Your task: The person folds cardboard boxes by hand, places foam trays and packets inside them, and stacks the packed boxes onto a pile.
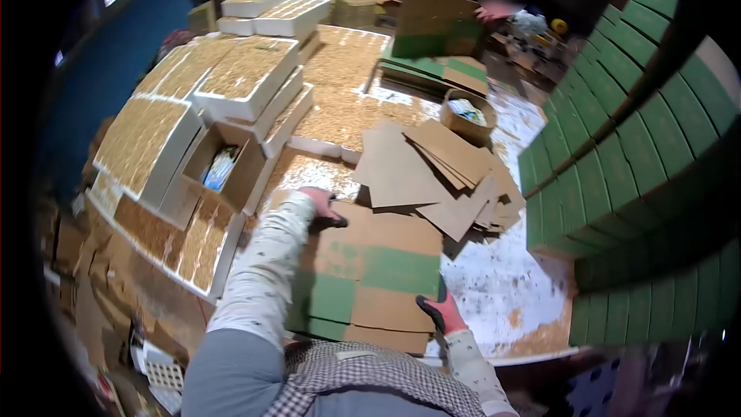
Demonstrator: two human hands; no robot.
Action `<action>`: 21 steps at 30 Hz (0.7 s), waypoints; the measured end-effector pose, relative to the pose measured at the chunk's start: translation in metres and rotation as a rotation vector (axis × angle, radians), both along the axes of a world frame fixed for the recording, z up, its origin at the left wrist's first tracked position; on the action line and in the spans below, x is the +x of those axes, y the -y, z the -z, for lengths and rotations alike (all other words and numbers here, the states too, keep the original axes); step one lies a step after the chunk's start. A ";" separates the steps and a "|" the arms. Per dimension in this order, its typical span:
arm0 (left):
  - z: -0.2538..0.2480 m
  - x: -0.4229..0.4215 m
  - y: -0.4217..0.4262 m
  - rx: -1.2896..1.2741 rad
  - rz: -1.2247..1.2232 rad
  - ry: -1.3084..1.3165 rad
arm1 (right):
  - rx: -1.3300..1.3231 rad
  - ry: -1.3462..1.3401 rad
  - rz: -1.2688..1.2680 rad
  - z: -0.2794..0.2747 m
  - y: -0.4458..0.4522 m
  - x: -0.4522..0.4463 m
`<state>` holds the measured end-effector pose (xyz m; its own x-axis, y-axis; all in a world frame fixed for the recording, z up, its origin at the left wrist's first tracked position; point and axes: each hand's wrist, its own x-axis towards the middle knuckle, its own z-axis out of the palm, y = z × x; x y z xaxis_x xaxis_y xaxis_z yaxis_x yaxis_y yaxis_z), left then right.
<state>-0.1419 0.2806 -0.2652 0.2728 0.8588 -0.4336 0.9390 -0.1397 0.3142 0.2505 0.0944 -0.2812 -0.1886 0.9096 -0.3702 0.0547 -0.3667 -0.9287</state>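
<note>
Flattened carton (397, 269), brown with green panels, blotchy green marking illegible, on white-topped table (502, 286) between both hands, left hand (324, 206) at far-left corner, right hand (441, 312) at right edge, cannot tell whether either grasps, packets (221, 169) farther left, print unreadable.

One head-worn camera looks forward and down from above the checked apron (378, 374), close over the worktable (502, 293), reaching the blue wall (108, 69) at far left
</note>
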 end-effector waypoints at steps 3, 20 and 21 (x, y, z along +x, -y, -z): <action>0.043 -0.050 -0.006 -0.323 -0.026 0.072 | 0.047 0.032 -0.046 -0.003 0.012 -0.030; -0.200 0.041 0.188 1.219 0.072 0.072 | 1.046 1.384 -0.558 -0.262 -0.018 -0.133; -0.182 0.030 0.199 1.198 0.084 0.131 | 0.979 1.341 -0.567 -0.263 -0.027 -0.134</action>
